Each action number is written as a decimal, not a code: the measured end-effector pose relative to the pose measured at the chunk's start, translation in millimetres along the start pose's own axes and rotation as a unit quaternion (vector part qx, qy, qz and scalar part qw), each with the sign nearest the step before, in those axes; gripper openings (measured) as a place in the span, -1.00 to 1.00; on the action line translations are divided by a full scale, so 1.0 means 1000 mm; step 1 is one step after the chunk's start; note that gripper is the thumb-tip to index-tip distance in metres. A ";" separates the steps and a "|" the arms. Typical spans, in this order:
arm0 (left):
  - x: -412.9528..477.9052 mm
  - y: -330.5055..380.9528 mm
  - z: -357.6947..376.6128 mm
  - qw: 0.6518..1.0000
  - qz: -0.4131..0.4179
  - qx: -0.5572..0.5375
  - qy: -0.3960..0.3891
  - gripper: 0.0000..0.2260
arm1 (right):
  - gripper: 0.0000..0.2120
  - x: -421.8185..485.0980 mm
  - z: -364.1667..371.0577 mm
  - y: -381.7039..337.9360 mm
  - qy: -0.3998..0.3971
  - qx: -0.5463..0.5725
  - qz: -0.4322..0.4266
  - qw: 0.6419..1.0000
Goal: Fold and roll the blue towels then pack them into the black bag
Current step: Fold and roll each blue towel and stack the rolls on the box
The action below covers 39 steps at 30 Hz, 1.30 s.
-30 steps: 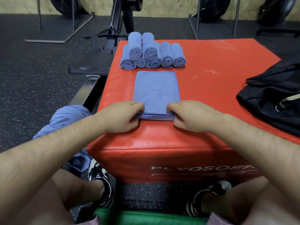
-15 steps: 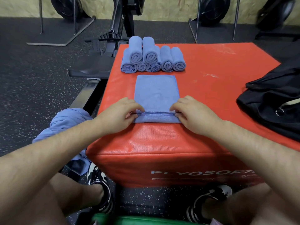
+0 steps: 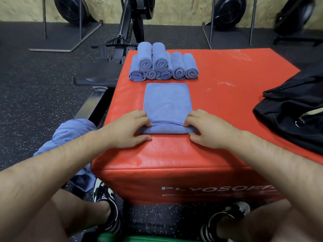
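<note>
A folded blue towel [image 3: 167, 102] lies flat on the red box [image 3: 227, 105], its near end turned over into a short roll. My left hand [image 3: 129, 128] pinches the left end of that roll and my right hand [image 3: 204, 128] pinches the right end, fingers on top and thumbs at the near side. Several rolled blue towels [image 3: 162, 65] are stacked at the far edge of the box. The black bag [image 3: 293, 110] sits on the box at the right.
A heap of loose blue towels [image 3: 70, 135] lies on the floor left of the box. Rowing machine parts [image 3: 108, 70] stand behind and left of the box. My shoes and knees are at the bottom of the view.
The near end of the towel has been rolled forward a turn, and both hands have moved slightly away from me with it.
</note>
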<state>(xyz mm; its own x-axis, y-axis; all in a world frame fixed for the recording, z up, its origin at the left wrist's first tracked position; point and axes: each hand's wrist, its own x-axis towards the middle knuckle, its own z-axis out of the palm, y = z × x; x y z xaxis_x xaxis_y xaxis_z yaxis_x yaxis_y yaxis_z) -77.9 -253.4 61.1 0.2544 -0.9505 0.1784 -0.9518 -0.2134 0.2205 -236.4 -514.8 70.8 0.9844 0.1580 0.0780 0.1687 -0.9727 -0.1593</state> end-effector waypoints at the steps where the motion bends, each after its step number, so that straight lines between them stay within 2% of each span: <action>1: 0.001 -0.002 0.000 1.000 -0.004 -0.012 -0.002 -0.75 | -0.81 0.002 0.001 0.001 0.002 0.008 0.002 1.000; 5: 0.006 -0.003 -0.008 0.999 -0.014 -0.046 -0.021 -0.90 | -0.77 0.006 -0.007 0.004 -0.006 0.067 0.060 0.996; 8: 0.008 -0.004 -0.011 0.993 -0.071 -0.093 -0.032 -0.89 | -0.74 0.007 -0.014 0.004 -0.027 0.141 0.105 0.984; 10: 0.009 -0.005 -0.010 0.987 -0.096 -0.129 -0.024 -0.87 | -0.74 0.008 -0.014 0.004 -0.025 0.154 0.101 0.982; 13: 0.013 -0.006 -0.007 0.989 -0.087 -0.116 0.004 -0.88 | -0.74 0.010 -0.011 0.007 -0.004 0.148 0.093 0.985; 17: 0.020 -0.012 -0.003 0.998 -0.045 -0.019 0.049 -0.88 | -0.79 0.011 -0.004 0.010 0.035 0.052 0.054 0.997; 21: 0.024 -0.006 -0.007 0.999 -0.002 0.030 0.033 -0.78 | -0.84 0.010 -0.004 0.005 0.049 -0.030 0.013 0.998; 23: 0.021 -0.007 -0.006 0.999 0.006 0.037 0.019 -0.79 | -0.77 0.008 -0.004 0.005 0.042 -0.046 0.006 0.998; 25: 0.019 -0.013 -0.005 0.999 0.004 0.048 0.006 -0.70 | -0.73 0.008 -0.003 0.006 0.038 -0.054 0.009 0.998; 30: 0.024 -0.014 -0.004 0.999 -0.038 0.001 0.008 -0.72 | -0.77 0.015 -0.003 0.011 0.032 0.018 0.055 0.998; 34: 0.024 -0.009 -0.013 0.984 -0.133 -0.119 -0.014 -0.79 | -0.73 0.014 -0.016 0.013 -0.011 0.111 0.109 0.988; 37: 0.027 -0.010 -0.011 0.980 -0.140 -0.138 -0.019 -0.92 | -0.77 0.017 -0.019 0.014 -0.030 0.148 0.129 0.980; 39: 0.030 -0.014 -0.007 0.985 -0.129 -0.115 0.000 -0.94 | -0.79 0.019 -0.015 0.016 -0.012 0.134 0.119 0.984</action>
<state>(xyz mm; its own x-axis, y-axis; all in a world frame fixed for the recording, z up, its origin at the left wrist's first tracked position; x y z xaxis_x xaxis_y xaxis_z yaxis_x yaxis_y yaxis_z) -56.0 -277.3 70.3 0.4827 -0.8714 0.0872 -0.7916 -0.3916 0.4691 -215.3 -529.7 84.1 0.9979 -0.0625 -0.0160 -0.0634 -0.9036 -0.4237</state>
